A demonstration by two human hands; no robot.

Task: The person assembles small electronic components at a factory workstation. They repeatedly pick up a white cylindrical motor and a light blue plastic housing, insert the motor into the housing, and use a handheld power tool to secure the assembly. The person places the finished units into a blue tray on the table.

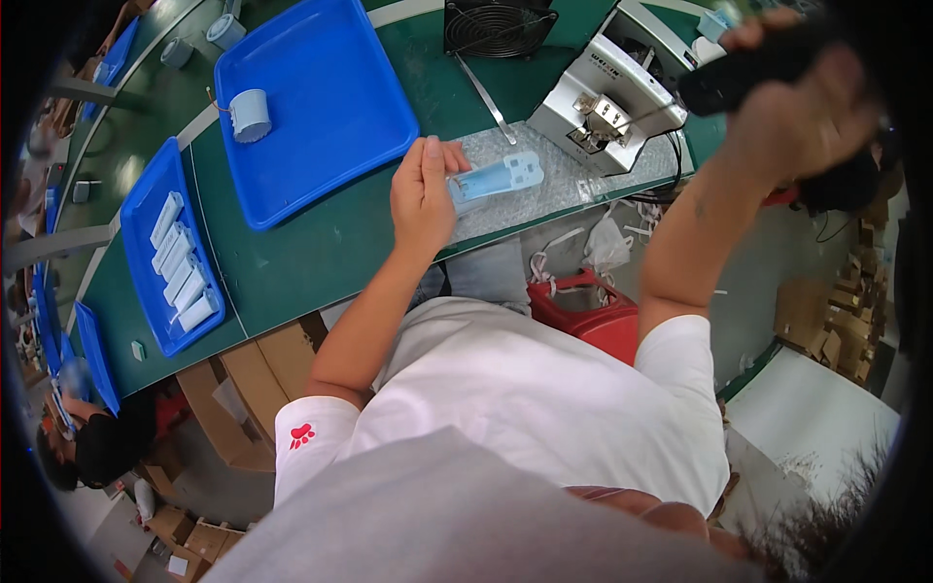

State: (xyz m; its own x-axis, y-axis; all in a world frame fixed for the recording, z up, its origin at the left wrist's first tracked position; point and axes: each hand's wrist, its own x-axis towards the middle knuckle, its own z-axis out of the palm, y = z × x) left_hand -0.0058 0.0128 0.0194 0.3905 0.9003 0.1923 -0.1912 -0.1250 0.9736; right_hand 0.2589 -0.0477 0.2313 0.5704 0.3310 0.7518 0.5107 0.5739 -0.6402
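Observation:
My left hand is closed around one end of a light blue plastic housing, held over bubble wrap at the table's front edge. The housing's far end, with square cut-outs, sticks out to the right. My right hand, raised at the upper right and blurred, grips a black electric screwdriver. Its thin bit points left and down to the front of a silver screw feeder; whether the tip touches it I cannot tell. Metal tweezers lie left of the feeder.
A large blue tray holds a white cylindrical part. Farther left, a smaller blue tray carries several white housings. A black fan stands at the back. A red stool is below the table edge. Another person sits far left.

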